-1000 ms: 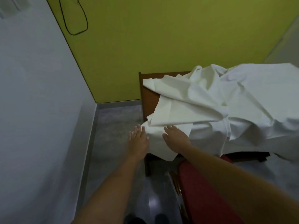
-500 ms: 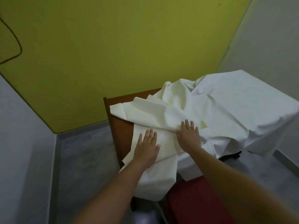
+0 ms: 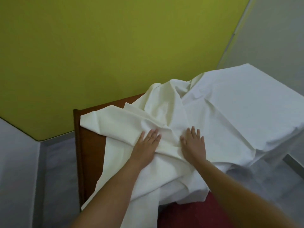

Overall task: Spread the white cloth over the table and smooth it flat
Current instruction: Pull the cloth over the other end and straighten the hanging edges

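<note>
1. The cloth [image 3: 222,116] lies on the table [image 3: 88,145]; it is bunched up and wrinkled near the middle; its far right part lies flatter.
2. The left hand [image 3: 146,145] rests flat on the cloth, palm down; its fingers [image 3: 153,134] are stretched out and hold nothing.
3. The right hand [image 3: 195,145] rests flat on the cloth too, just beside the left hand; its fingers [image 3: 193,131] are spread out and hold nothing.
4. The table's left side is bare brown wood; the cloth hangs over the table's near edge.
5. A red seat [image 3: 189,214] sits below the cloth's near edge; a green wall [image 3: 115,46] stands behind the table.
</note>
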`<action>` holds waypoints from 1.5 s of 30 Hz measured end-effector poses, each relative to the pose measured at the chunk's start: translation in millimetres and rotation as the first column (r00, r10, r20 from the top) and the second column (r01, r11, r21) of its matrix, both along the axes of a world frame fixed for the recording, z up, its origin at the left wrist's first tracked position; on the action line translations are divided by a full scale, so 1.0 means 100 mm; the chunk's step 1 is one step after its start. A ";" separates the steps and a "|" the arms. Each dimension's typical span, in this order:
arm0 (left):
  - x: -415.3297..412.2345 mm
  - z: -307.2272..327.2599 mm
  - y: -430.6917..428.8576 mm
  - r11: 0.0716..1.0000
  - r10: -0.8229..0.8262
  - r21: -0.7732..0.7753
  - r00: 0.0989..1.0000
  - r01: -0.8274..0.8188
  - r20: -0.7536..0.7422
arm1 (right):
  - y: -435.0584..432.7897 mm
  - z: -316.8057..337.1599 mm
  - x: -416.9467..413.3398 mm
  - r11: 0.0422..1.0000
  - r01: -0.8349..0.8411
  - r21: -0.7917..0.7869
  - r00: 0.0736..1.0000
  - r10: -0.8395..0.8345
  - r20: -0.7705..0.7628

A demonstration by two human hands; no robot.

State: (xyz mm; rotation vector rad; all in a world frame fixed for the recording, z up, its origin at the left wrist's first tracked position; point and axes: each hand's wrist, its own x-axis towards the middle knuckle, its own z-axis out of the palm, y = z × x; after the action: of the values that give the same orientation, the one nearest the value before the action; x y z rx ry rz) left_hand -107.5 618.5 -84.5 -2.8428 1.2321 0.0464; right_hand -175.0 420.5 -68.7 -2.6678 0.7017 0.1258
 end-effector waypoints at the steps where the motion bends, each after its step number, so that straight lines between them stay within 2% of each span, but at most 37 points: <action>1: 0.09 -0.02 0.04 1.000 0.001 0.007 1.000 -0.001 0.012 | 0.02 -0.03 0.07 1.000 -0.015 0.023 1.000 0.014 0.019; 5: 0.42 -0.03 0.27 1.000 0.012 0.024 1.000 -0.013 0.028 | 0.17 -0.09 0.28 0.994 -0.077 0.082 0.994 0.070 0.084; 10: 0.94 0.00 0.91 0.959 0.235 0.152 0.970 -0.241 0.055 | 0.46 -0.20 0.33 0.984 -0.119 0.131 0.986 0.101 0.135; 14: 1.19 0.04 1.51 0.873 0.382 0.295 0.920 -0.389 0.084 | 0.67 -0.29 0.31 0.985 -0.153 0.082 0.986 0.147 0.073; 17: 1.28 0.07 1.92 0.814 0.479 0.300 0.867 -0.498 0.140 | 0.80 -0.30 0.37 0.986 -0.157 0.047 0.986 0.154 0.061; 19: 1.35 0.10 2.01 0.811 0.502 0.272 0.855 -0.518 0.131 | 0.90 -0.30 0.44 0.985 -0.171 0.007 0.984 0.171 0.050; 25: 1.60 0.11 2.09 0.743 0.656 0.152 0.754 -0.651 0.024 | 1.22 -0.27 0.61 0.989 -0.147 -0.033 0.987 0.149 0.053; 28: 1.55 0.04 2.13 0.805 0.593 0.032 0.804 -0.592 -0.041 | 1.32 -0.27 0.64 0.990 -0.143 -0.011 0.989 0.144 0.041; 30: 1.43 -0.02 2.06 0.809 0.551 -0.153 0.823 -0.568 -0.139 | 1.34 -0.27 0.64 0.991 -0.130 -0.012 0.991 0.131 0.034; 34: 1.28 -0.11 1.94 0.731 0.537 -0.353 0.811 -0.584 -0.230 | 1.35 -0.27 0.62 0.992 -0.123 -0.024 0.992 0.123 0.028; 38: 1.26 -0.03 1.60 0.598 0.490 -0.558 0.813 -0.576 -0.314 | 1.36 -0.28 0.60 0.993 -0.118 -0.021 0.993 0.118 0.030; 41: 1.29 0.01 1.22 0.677 0.417 -0.588 0.889 -0.444 -0.191 | 1.37 -0.29 0.58 0.992 -0.121 -0.028 0.992 0.122 0.030; 43: 1.30 -0.06 1.07 0.795 0.372 -0.459 0.916 -0.396 -0.146 | 1.37 -0.28 0.57 0.992 -0.123 -0.036 0.992 0.124 0.029; 45: 1.29 -0.22 1.03 0.880 0.385 -0.245 0.913 -0.406 -0.132 | 1.37 -0.28 0.57 0.991 -0.127 -0.036 0.991 0.128 0.033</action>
State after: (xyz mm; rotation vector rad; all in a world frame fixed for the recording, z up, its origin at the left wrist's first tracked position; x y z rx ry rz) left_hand 21.8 721.2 -106.9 -3.3159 0.6843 0.0051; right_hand -118.4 557.2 -96.5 -2.7394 0.5265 0.1016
